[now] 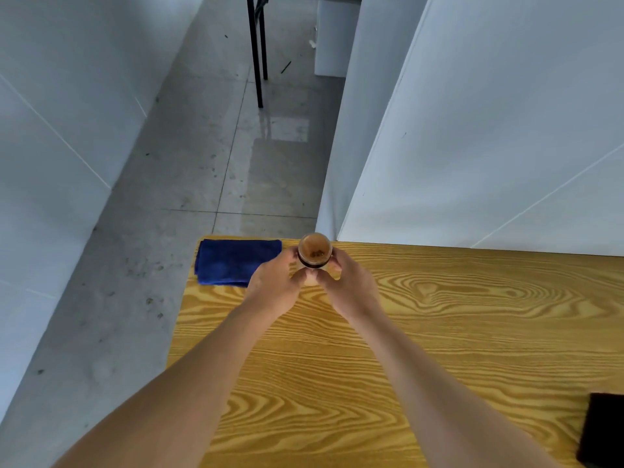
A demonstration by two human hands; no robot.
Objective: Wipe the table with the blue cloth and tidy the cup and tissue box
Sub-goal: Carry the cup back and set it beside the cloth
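Bare forearms fill the near edge of the view, reaching out over the wood-grain bench point(439, 315) toward its far edge. Both end at the cup point(314, 250), a small brownish tumbler with a dark band under its rim and some dark bits inside. It stands, or is held just above the surface, at the far edge; which of the two cannot be told. The left hand point(275, 282) and right hand point(351, 287) each have their grip clamped round the cup, fingers curled on its sides and thumbs meeting in front.

Just left of the cup, the blue cloth point(236, 261) lies folded on the far left corner, partly behind the left hand. A dark object point(604, 430) sits at the near right edge; no tissue box is recognisable.

Judging by this, the cup-tidying step is in hand. Next, the cup needs setting down steadily and upright, then releasing both hands.
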